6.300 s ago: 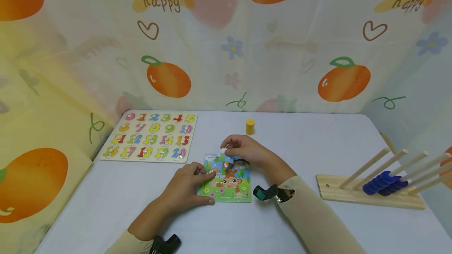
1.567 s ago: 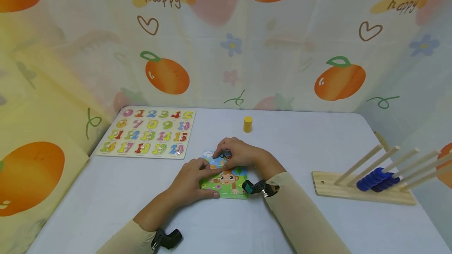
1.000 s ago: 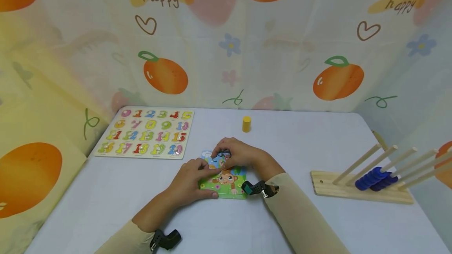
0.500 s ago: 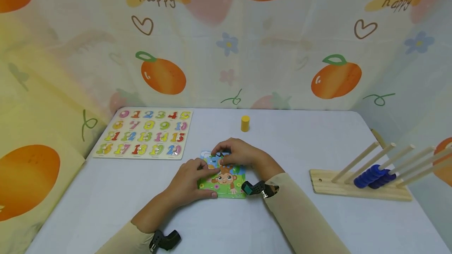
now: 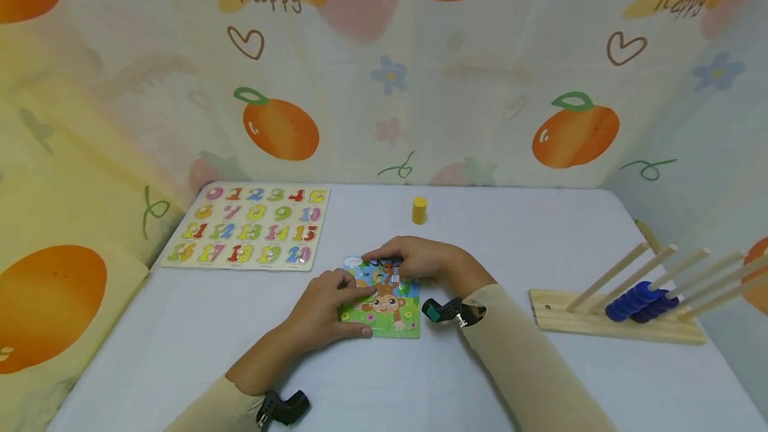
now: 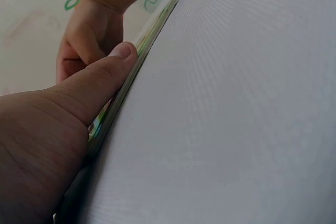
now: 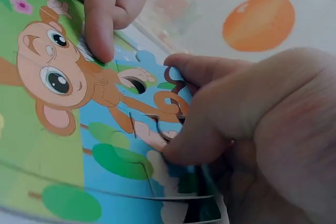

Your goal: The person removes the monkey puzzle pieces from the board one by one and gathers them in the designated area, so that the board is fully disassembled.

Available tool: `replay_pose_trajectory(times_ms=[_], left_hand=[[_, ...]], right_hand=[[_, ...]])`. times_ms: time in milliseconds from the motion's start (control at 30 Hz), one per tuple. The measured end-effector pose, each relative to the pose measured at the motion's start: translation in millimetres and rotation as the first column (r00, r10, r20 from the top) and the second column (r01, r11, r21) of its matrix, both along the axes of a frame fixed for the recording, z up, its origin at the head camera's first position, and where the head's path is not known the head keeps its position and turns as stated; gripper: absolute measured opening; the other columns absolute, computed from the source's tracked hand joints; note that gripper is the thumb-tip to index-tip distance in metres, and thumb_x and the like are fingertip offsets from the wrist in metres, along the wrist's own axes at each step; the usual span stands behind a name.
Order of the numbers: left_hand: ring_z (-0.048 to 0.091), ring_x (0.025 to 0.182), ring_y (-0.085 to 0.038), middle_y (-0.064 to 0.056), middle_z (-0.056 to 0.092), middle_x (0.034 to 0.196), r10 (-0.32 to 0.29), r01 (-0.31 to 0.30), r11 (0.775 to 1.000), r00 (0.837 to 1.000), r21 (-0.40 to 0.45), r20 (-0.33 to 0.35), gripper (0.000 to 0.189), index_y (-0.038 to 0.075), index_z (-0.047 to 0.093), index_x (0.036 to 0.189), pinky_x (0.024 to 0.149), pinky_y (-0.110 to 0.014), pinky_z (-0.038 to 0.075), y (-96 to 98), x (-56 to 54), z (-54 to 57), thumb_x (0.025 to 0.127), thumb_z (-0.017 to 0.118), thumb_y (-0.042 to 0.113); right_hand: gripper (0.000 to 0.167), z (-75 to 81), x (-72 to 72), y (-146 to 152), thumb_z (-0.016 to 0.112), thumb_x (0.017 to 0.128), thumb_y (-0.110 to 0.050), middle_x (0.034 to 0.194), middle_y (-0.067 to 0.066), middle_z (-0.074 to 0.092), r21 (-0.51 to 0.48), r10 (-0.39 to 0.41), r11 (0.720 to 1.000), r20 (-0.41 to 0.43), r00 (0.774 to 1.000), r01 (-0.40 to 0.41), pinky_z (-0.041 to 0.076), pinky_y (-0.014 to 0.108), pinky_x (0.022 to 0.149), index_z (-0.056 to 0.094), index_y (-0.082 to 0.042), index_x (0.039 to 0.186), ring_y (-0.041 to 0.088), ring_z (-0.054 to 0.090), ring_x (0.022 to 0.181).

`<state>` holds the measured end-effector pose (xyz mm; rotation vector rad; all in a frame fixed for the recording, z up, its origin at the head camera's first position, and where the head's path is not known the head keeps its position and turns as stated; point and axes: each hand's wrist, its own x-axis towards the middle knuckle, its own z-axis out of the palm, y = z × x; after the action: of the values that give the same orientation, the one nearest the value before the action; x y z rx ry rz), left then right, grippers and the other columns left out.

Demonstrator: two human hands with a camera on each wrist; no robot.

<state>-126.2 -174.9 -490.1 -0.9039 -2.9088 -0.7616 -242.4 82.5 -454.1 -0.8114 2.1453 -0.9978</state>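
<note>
your spread left hand [image 5: 321, 305] is steadying the puzzle [image 5: 391, 323] on the counter [image 5: 354, 385]; your right hand [image 5: 427, 259], its grip unclear, is touching far-edge pieces [image 7: 169, 98], so you should be pressing gently, evenly

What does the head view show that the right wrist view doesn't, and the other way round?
Only the head view shows the number board, the yellow block, and the wooden rack with its blue rings. Only the right wrist view clearly shows, close up, a dark gap in the monkey puzzle. Both show that puzzle, the left hand and right hand touching it, and the orange-printed cloth behind.
</note>
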Motion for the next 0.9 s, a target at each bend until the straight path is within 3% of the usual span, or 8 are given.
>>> replay_pose_trajectory(times_ms=[67,200,467,700,900], left_hand=[[0.04,0.096,-0.012,0.01,0.045,0.11,0.002,-0.002,1.0,1.0,0.001,-0.001,0.071,0.036,0.07,0.144,0.084,-0.034,0.035,0.7,-0.7,0.7,0.08,0.087,0.064],[0.04,0.097,-0.012,0.01,0.045,0.109,0.0,0.0,1.0,1.0,0.002,-0.012,0.071,0.035,0.071,0.143,0.084,-0.034,0.035,0.6,-1.7,1.5,0.08,0.088,0.063],[0.04,0.097,-0.013,0.01,0.046,0.109,0.002,-0.002,1.0,1.0,0.001,0.005,0.071,0.035,0.07,0.144,0.084,-0.035,0.035,0.1,-1.6,1.9,0.081,0.088,0.062],[0.041,0.096,-0.012,0.01,0.047,0.109,-0.006,0.006,1.0,1.0,0.008,-0.006,0.072,0.036,0.07,0.144,0.084,-0.034,0.036,0.8,-0.9,1.1,0.079,0.089,0.061],[0.041,0.096,-0.012,0.01,0.047,0.109,-0.006,0.006,1.0,1.0,0.008,-0.005,0.072,0.035,0.07,0.143,0.084,-0.035,0.036,0.9,0.0,1.8,0.079,0.089,0.061]], right_hand=[[0.088,2.7,-1.3,1.3,0.06,0.08,0.018,0.149,-0.006,0.058,0.03,0.029,0.999,-0.039,0.999,-0.028,0.045,0.04,0.108,0.066,-0.039,0.147,0.017,0.051,0.133],[0.089,2.8,-3.3,1.3,0.06,0.08,0.023,0.156,-0.003,0.055,0.0,0.077,0.997,-0.048,0.996,-0.078,0.04,0.043,0.116,0.065,-0.032,0.15,0.018,0.048,0.14],[0.086,-0.2,-2.8,1.5,0.064,0.08,0.019,0.153,-0.007,0.057,-0.023,0.051,0.998,-0.044,0.998,-0.052,0.045,0.039,0.11,0.067,-0.034,0.147,0.016,0.051,0.134],[0.057,-1.9,-4.1,2.1,0.072,0.095,0.0,0.15,-0.005,0.061,-0.071,0.065,0.995,-0.05,0.997,-0.069,0.035,0.047,0.121,0.07,-0.029,0.144,0.018,0.05,0.144],[0.041,-7.7,-3.0,1.5,0.072,0.101,-0.007,0.142,-0.008,0.067,-0.118,-0.014,0.993,-0.059,0.998,0.007,0.036,0.049,0.12,0.077,-0.03,0.134,0.02,0.053,0.141]])
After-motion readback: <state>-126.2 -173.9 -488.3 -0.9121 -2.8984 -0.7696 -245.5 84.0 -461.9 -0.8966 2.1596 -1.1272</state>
